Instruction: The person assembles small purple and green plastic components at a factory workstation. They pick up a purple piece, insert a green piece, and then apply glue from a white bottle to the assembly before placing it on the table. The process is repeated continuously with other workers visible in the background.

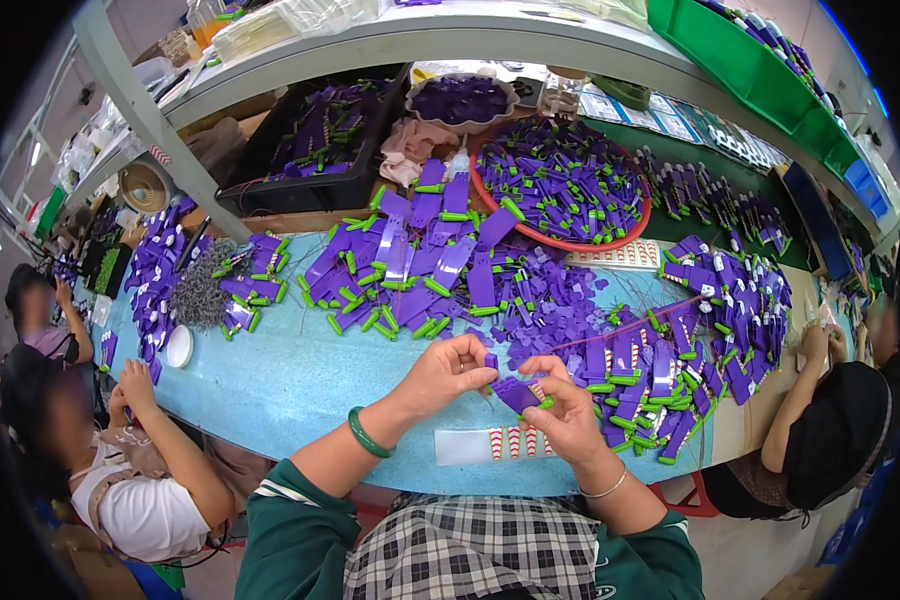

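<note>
Blue and speckled, the table fills most of my view, curving under a grey shelf that carries green bins. Across its far half I see heaps of purple plastic pieces with green caps, and a second mound banked up to the right of my hands. Behind the heaps sits a round red basin loaded with the same purple parts, a black tray of them to its left, and a smaller bowl further back. A tangle of thin wire lies at the left, with a small white dish just beside it. A strip of red-and-white striped tabs lies near the table's front edge. Other people work at both ends of the table. My left hand, a green bangle on its wrist, and my right hand meet over the table's near edge, both pinching one small purple piece between fingertips, a green bit at its right end
</note>
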Demonstrator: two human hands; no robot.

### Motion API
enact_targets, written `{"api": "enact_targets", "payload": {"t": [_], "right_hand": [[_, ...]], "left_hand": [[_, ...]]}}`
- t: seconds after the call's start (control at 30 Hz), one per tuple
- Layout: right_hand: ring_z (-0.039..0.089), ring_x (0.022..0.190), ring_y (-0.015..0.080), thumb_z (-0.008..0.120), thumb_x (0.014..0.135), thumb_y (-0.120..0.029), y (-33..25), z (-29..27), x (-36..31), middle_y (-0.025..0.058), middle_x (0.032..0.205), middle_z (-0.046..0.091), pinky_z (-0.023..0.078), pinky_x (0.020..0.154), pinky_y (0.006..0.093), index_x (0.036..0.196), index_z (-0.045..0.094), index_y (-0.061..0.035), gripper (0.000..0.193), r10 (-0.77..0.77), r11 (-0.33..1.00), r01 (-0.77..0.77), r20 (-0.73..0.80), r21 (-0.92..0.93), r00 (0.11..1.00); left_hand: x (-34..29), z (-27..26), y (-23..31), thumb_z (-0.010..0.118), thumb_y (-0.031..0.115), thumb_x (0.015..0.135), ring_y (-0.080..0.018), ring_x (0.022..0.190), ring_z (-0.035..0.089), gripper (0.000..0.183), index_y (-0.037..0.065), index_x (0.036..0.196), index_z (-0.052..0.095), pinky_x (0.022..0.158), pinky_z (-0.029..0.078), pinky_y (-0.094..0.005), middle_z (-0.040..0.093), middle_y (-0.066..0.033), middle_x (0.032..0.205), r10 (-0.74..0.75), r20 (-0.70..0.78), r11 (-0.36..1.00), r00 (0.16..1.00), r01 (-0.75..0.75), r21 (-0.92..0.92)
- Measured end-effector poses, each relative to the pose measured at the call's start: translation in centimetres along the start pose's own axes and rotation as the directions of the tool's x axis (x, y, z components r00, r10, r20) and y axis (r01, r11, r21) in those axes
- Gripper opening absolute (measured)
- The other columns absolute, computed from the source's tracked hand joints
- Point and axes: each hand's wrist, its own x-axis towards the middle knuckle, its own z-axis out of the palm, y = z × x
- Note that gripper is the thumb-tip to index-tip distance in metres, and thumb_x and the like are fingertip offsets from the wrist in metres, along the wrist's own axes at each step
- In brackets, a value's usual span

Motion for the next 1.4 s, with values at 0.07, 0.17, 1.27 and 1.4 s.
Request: {"api": "enact_targets", "payload": {"t": [0.07,0.17,1.27,1.4], "right_hand": [[0.056,0.099,0.0134,0.064,0.080,0.005,-0.1,0.6,1.0,0.0102,0.125,0.046,0.054,0.071,0.0233,0.111,0.063,-0.0008,0.031,0.044,0.998,-0.043,0.037,-0.049,0.998],[0.059,0.091,0.0111,0.064,0.084,-0.001,0.2,1.0,1.7,0.0090,0.123,0.052,0.052,0.068,0.0226,0.108,0.064,0.0000,0.024,0.116,0.992,-0.109,0.142,-0.057,0.983],[0.048,0.059,0.0136,0.073,0.072,0.003,-1.5,1.1,-1.5,0.0028,0.071,0.049,0.039,0.051,0.0268,0.109,0.071,-0.0128,0.040,0.070,0.628,0.127,0.218,-0.768,0.973],[0.053,0.068,0.0083,0.074,0.074,0.001,-1.7,2.2,-1.4,0.0017,0.078,0.053,0.044,0.054,0.0233,0.112,0.069,-0.0088,0.040,0.283,0.770,-0.214,0.021,-0.601,0.959]], "left_hand": [[-0.8,0.0,-0.3,0.067,0.005,0.086,-0.0109,0.073,0.062,0.014,0.006,0.094,0.055,0.064,0.052,-0.0259,0.062,-0.0025,0.086,-0.052,0.062,0.992,0.997,0.059,-0.112],[-2.2,0.3,-1.5,0.066,0.012,0.089,-0.0129,0.068,0.062,0.016,0.007,0.101,0.055,0.056,0.050,-0.0268,0.062,-0.0035,0.082,-0.096,0.167,0.947,0.981,0.141,-0.288],[-6.7,0.7,-3.9,0.066,-0.003,0.084,-0.0133,0.090,0.064,0.015,-0.003,0.100,0.066,0.080,0.052,-0.0251,0.066,-0.0082,0.098,0.007,-0.080,0.998,0.997,-0.002,0.068],[-6.9,2.0,-2.1,0.066,0.001,0.086,-0.0110,0.089,0.062,0.014,-0.001,0.100,0.067,0.080,0.051,-0.0242,0.065,-0.0047,0.097,-0.045,-0.110,0.955,0.993,0.075,0.287]]}}
